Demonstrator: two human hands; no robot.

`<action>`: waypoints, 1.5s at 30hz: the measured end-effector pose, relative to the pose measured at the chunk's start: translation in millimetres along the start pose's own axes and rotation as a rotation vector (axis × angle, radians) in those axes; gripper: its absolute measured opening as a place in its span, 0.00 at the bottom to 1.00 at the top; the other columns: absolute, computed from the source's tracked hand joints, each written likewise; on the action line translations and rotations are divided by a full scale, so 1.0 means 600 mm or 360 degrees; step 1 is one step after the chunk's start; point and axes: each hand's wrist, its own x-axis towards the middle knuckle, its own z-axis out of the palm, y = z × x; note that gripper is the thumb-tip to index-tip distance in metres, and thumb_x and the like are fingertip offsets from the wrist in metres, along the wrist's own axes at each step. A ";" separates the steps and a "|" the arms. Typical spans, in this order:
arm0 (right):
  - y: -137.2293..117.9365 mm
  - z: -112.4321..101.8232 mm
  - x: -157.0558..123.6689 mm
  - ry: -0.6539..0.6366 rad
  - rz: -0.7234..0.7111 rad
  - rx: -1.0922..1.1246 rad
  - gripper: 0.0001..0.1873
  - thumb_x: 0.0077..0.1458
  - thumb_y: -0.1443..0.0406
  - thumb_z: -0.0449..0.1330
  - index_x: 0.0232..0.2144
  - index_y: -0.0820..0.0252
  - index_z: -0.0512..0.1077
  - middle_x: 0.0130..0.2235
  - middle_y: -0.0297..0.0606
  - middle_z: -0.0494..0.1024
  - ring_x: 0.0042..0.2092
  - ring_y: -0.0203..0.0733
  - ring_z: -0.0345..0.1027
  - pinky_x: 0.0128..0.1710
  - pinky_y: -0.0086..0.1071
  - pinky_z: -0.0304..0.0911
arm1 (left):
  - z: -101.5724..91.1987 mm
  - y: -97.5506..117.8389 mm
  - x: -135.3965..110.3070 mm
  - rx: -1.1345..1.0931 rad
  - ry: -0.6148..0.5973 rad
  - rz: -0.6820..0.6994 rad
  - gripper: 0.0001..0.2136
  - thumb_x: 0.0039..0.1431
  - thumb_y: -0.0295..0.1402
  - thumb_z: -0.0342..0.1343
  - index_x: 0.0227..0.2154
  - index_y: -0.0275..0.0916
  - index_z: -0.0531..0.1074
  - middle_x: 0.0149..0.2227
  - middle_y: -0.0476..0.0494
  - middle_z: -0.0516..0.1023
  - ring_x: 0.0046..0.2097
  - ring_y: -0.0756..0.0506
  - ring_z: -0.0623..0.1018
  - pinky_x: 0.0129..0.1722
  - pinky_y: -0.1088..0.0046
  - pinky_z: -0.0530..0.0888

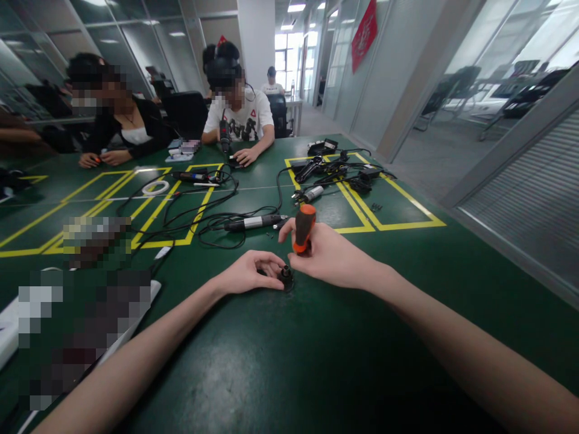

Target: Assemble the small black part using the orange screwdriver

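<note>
In the middle of the head view, on the green table (pixel 253 367), the small black part (pixel 286 275) sits upright at the left hand (pixel 251 271). Left grip: thumb and fingers curled in, pinching the part from its left side; its right side faces the other hand. Right hand (pixel 328 253): fingers wrapped around the orange-and-dark handle (pixel 305 229), looks like a screwdriver; shaft not visible, so can't tell where any tip points. Handle's long axis is near upright, top leaning slightly right. Key relation: the part lies left of the right grip and a bit nearer the wearer, below the handle's lower end; close, but no contact between handle and part visible. Left hand is nearer to the part, touching it; right hand just beside. Beyond both hands, a black-and-silver corded tool (pixel 254 223) lies lengthwise left-right, near the right hand's fingertips.
</note>
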 end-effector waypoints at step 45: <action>-0.014 -0.001 -0.001 0.0017 0.0013 -0.0037 0.05 0.52 0.72 0.60 0.30 0.59 0.72 0.25 0.28 0.69 0.28 0.35 0.62 0.33 0.30 0.57 | 0.023 -0.001 -0.013 0.0789 0.0133 0.0428 0.13 0.59 0.39 0.63 0.41 0.36 0.72 0.29 0.54 0.65 0.30 0.52 0.66 0.30 0.76 0.65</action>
